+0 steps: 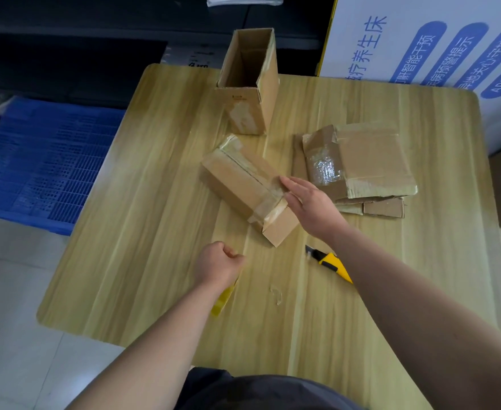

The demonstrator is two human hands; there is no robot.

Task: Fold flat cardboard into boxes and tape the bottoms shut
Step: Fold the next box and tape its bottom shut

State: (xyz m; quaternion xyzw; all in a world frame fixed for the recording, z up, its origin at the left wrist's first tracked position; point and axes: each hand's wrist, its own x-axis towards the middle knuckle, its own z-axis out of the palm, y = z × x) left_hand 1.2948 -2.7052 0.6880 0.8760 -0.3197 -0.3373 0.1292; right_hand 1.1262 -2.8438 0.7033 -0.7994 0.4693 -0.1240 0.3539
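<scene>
The right hand (pixel 308 205) lies flat with fingers straight, pressing clear tape down over the near right end of a cardboard box (pixel 243 187), which sits at the middle of the counter (pixel 154 202) with its taped seam facing up. The left hand (pixel 218 263), nearer and to the left, is curled into a fist, apparently around a yellow tape (pixel 224 297), most of which is hidden under the wrist. The job looks partly done. A finished box (pixel 247 93) already stands upright at the far side of the counter, open at the top, with nothing visible in its shadowed inside. The box under the hand seems to be getting its last strip smoothed down, and being closed on the sides that show, its contents cannot be seen. Still to be folded is a stack of flat cardboard (pixel 370 161) just right of that box, with old tape and a shiny patch on its top sheet. How many sheets the stack holds is hard to tell. A yellow and black utility knife (pixel 329 263) lies on the counter near the right forearm, and a curled tape scrap (pixel 276 294) lies closer in. A blue crate (pixel 45 161) sits on the floor to the left, and a white printed carton (pixel 420 39) stands at the far right.
</scene>
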